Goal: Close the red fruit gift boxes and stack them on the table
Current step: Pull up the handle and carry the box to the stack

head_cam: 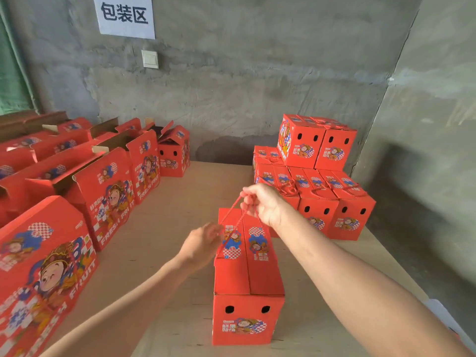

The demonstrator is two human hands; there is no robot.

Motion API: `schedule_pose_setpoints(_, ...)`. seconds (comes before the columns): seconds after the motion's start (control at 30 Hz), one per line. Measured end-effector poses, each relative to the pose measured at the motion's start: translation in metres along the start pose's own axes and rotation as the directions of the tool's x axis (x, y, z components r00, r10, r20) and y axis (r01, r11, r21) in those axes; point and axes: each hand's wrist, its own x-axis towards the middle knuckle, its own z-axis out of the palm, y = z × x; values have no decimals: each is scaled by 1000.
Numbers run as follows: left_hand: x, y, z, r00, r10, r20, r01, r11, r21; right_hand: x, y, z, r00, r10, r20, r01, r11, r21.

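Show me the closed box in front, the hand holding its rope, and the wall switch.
closed box [231,276], head view, top flap.
right hand [262,202], head view, back of hand.
wall switch [150,59], head view, plate centre.

Open boxes [103,191] left, closed box [247,279] centre, stack [316,176] right.

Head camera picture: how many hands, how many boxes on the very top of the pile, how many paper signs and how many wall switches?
Hands: 2, left hand and right hand, which grips the rope
Top boxes on the pile: 2
Signs: 1
Switches: 1
Total: 6
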Motion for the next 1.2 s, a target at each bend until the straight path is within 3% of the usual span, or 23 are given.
schedule_pose_setpoints(0.13, -12, -9, 8, 994, 108, 19, -109, 993, 45, 2, -27, 10, 990, -124, -65, 118, 990, -80)
schedule_pose_setpoints(0.27, -4, -4, -3, 959, 233, -162, -237, 971, -8, 6, -52, 17, 958, -262, -121, 260, 965, -33)
schedule_pose_setpoints(0.33, -1, -5, -3, 951, 248, -186, -254, 967, -8, 9, -54, 21, 949, -287, -131, 285, 958, -35)
schedule_pose_setpoints(0.57, 13, -41, 22, 995, 79, 67, -76, 996, -54, 35, -11, 28, 963, -221, -152, 199, 969, -145)
schedule_pose_setpoints(0.7, 21, -57, 31, 992, 100, 79, -97, 994, -40, 42, 17, 31, 975, -219, -36, 208, 958, -195)
schedule_pose_setpoints(0.8, 26, -62, 33, 988, 142, 67, -140, 990, -27, 37, 25, 39, 997, -48, 54, 65, 923, -378)
schedule_pose_setpoints(0.93, 24, -60, 29, 996, 91, -16, -92, 993, -79, 39, -12, 45, 974, -141, -177, 65, 925, -375)
schedule_pose_setpoints(1.07, 16, -41, 6, 970, 123, -211, -179, 946, -270, 38, -51, 52, 952, -233, -198, 157, 929, -336)
schedule_pose_setpoints(1.2, 40, 1, -39, 935, 184, -304, -271, 922, -276, 42, -108, 55, 899, -372, -232, 284, 897, -340)
